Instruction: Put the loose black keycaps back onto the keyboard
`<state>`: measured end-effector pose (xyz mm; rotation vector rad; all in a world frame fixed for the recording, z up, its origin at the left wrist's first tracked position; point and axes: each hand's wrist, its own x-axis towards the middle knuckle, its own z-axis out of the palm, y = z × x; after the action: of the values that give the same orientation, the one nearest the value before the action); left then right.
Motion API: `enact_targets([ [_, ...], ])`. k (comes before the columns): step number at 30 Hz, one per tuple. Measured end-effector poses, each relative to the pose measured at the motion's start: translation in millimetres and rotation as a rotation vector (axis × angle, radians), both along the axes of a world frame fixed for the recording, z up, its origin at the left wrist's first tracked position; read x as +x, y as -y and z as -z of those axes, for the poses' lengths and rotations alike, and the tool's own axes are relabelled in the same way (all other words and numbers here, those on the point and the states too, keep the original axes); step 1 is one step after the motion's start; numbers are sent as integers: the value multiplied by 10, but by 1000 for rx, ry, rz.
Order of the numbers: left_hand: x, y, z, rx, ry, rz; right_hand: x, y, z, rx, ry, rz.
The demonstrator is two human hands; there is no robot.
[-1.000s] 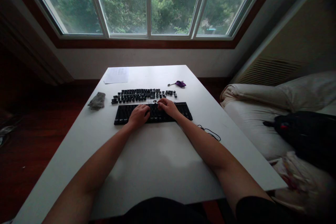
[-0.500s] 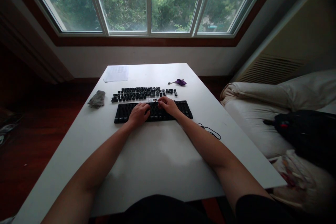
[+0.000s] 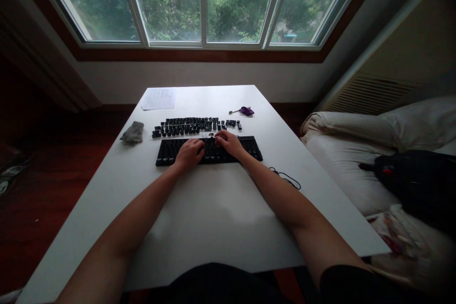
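A black keyboard [image 3: 167,153] lies across the white table in front of me. My left hand [image 3: 190,152] rests on its left-middle part, the fingers laid loosely over the keys and the thumb apart from them. Over the middle of the keyboard, near its far edge, my right hand [image 3: 228,143] is closed in a pinch. What sits between those fingertips is too small and dark to make out. Several loose black keycaps [image 3: 181,128] stand in rows just beyond the keyboard. A small ring-like item, partly hidden, lies by the right fingertips.
A grey cloth [image 3: 132,133] lies on the table's left side, with a paper sheet [image 3: 158,99] behind it. A brush [image 3: 234,112] and a purple item [image 3: 247,111] lie at the far right. Black cable [image 3: 287,178] curls by my right forearm. A sofa [image 3: 342,166] stands on the right.
The whole view has shifted very slightly. Both hands keep the same places on the keyboard, and no object has visibly moved.
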<state>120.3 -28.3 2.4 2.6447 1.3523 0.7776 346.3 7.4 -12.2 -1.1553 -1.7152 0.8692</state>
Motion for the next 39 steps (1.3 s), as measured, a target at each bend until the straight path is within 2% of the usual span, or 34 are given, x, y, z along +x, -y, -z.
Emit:
enact_targets([
  [39, 1, 11, -13, -17, 6, -2, 6, 3, 11, 27, 15, -19],
])
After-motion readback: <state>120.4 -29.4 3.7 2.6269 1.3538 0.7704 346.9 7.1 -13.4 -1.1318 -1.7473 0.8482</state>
